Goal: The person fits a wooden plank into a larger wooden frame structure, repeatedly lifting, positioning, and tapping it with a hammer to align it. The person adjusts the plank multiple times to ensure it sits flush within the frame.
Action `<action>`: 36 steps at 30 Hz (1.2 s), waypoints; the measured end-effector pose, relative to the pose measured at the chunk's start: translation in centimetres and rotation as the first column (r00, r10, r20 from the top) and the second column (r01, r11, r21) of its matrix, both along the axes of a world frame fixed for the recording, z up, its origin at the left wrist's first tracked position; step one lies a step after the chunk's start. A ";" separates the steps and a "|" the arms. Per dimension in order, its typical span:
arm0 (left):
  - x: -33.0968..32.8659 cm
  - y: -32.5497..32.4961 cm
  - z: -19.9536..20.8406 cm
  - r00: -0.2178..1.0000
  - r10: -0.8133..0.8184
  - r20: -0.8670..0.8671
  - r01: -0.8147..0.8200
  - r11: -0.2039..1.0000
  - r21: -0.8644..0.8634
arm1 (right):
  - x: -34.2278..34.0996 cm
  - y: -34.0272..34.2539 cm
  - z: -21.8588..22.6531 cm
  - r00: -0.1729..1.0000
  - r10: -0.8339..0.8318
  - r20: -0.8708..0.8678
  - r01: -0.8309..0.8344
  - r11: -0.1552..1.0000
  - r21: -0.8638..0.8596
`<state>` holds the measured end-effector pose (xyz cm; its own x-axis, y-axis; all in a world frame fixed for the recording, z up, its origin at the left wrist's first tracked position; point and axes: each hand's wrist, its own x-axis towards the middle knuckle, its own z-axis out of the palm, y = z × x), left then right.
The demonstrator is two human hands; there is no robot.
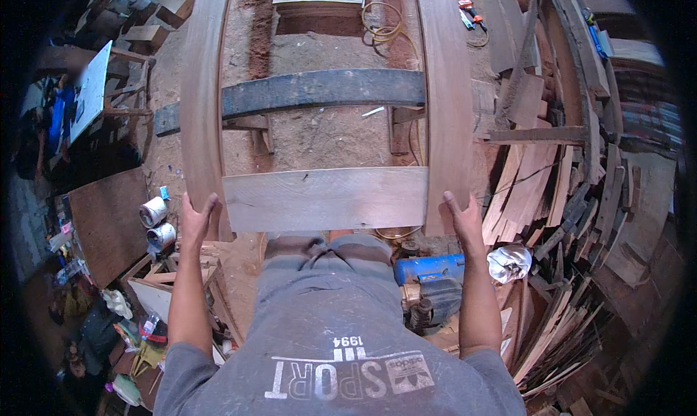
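Note:
A large wooden frame [323,198] lies before me, its near crosspiece joining two long side rails. My left hand [200,216] grips the near end of the left rail [202,89], thumb on top and fingers around the outer edge. On the other side my right hand [462,216] holds the near end of the right rail [449,89] in the same way. Most fingers of both hands are hidden beneath the wood. Under the frame runs a dark, worn support beam [319,93], crossing from left to right.
A blue air compressor [430,269] stands close by my right side. Scrap boards [559,191] pile up along the right. Two white cans [154,211] and a brown panel [109,223] are at left. A yellow hose [383,33] and an orange power tool [470,13] lie on the dusty floor beyond.

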<state>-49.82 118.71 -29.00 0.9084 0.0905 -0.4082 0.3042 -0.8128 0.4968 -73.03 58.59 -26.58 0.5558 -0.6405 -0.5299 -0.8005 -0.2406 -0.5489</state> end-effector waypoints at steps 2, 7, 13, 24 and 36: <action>-0.2 -0.2 -1.7 0.988 0.133 0.080 -0.131 0.991 -0.024 | 0.1 0.6 -1.2 0.998 -0.030 -0.057 0.020 0.984 -0.175; -1.0 -0.7 -3.7 0.972 0.126 0.198 -0.172 0.956 0.239 | 0.5 2.5 -2.7 0.994 -0.044 -0.096 0.005 0.929 -0.370; -2.2 -2.3 -2.1 0.947 0.074 0.311 -0.182 0.925 0.334 | 0.3 2.8 -3.6 0.999 0.032 -0.033 -0.044 0.851 -0.523; -2.3 -3.3 -2.3 0.936 0.097 0.338 -0.204 0.932 0.298 | 0.7 3.6 -4.4 0.996 -0.032 -0.081 -0.026 0.774 -0.633; -2.1 -3.3 -2.2 0.938 0.098 0.333 -0.199 0.938 0.284 | 2.3 4.7 -1.9 0.994 -0.081 -0.067 0.032 0.839 -0.543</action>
